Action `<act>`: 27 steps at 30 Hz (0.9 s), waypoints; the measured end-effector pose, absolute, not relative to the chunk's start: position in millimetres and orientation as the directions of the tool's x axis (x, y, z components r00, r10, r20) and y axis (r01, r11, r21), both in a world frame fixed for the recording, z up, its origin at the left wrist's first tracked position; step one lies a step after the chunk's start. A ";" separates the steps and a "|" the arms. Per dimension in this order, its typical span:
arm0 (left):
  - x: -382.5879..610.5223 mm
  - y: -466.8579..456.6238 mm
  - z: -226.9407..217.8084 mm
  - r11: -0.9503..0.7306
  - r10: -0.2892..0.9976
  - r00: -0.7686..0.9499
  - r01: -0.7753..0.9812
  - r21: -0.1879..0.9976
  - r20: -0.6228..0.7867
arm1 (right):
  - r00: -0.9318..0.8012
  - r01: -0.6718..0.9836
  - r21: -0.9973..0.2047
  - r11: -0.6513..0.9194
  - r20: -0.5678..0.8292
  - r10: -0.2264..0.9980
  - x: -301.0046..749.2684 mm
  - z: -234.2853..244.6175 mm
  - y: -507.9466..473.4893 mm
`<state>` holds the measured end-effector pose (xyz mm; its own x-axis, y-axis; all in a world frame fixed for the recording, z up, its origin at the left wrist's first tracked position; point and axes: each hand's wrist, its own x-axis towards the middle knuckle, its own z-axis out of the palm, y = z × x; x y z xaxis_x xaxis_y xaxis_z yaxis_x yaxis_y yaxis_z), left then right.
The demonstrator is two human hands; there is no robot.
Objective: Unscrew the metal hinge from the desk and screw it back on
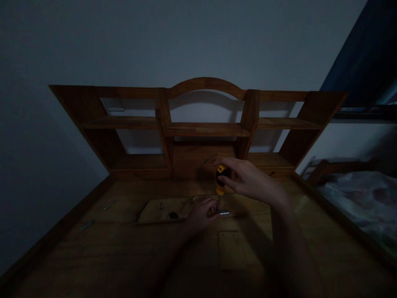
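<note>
My right hand (245, 176) is closed around the yellow and black handle of a screwdriver (220, 191), which stands upright with its shaft pointing down. Below it, my left hand (203, 212) pinches beside a small shiny metal piece (223, 213), where the screwdriver's tip ends. The dim light hides exactly how the fingers meet that piece. Under both hands lies a long, pale wooden board (182, 207), with a dark patch (173, 215) and some crumbs or shavings on it.
A wooden desk shelf (204, 129) rises at the back. Thin metal items (87, 225) lie at the left on the desktop (108, 256). A small flat panel (231, 250) lies near the front. Plastic-covered material (362, 203) is beyond the right edge.
</note>
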<state>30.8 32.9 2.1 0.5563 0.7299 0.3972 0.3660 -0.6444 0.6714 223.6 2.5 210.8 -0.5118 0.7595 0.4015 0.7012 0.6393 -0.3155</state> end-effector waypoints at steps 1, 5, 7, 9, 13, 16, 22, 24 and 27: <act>30.7 33.0 1.2 -0.644 0.731 0.554 0.367 0.671 0.399 | -0.508 0.703 -0.311 0.640 0.410 0.758 222.2 210.3 3.2; 30.8 33.1 0.1 -0.646 0.731 0.553 0.370 0.668 0.400 | -0.457 0.766 -0.243 0.595 0.445 0.770 214.4 208.4 4.8; 30.9 33.2 0.9 -0.653 0.724 0.557 0.367 0.662 0.406 | -0.417 0.817 -0.199 0.541 0.444 0.793 211.7 207.6 4.9; 31.0 33.5 1.5 -0.660 0.719 0.561 0.364 0.657 0.411 | -0.390 0.850 -0.168 0.500 0.436 0.811 211.4 206.8 5.2; 30.8 33.7 0.5 -0.656 0.723 0.555 0.366 0.660 0.411 | -0.438 0.813 -0.196 0.549 0.416 0.797 217.9 206.1 7.1; 30.9 33.6 -0.7 -0.653 0.727 0.552 0.372 0.660 0.409 | -0.499 0.742 -0.255 0.620 0.406 0.765 223.5 206.6 8.7; 31.3 34.1 1.1 -0.637 0.738 0.556 0.387 0.667 0.382 | -0.455 0.769 -0.264 0.582 0.413 0.789 220.3 207.4 9.8; 31.4 34.0 2.5 -0.641 0.735 0.557 0.386 0.664 0.385 | -0.417 0.813 -0.228 0.536 0.413 0.810 217.1 208.7 8.7; 31.3 33.1 4.6 -0.642 0.734 0.558 0.384 0.664 0.387 | -0.392 0.841 -0.212 0.499 0.398 0.830 214.5 211.1 6.1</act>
<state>31.3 33.1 4.6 0.5576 0.7342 0.3873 0.3841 -0.6418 0.6638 214.5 6.1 211.1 -0.3919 0.8296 0.3977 0.8406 0.4986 -0.2116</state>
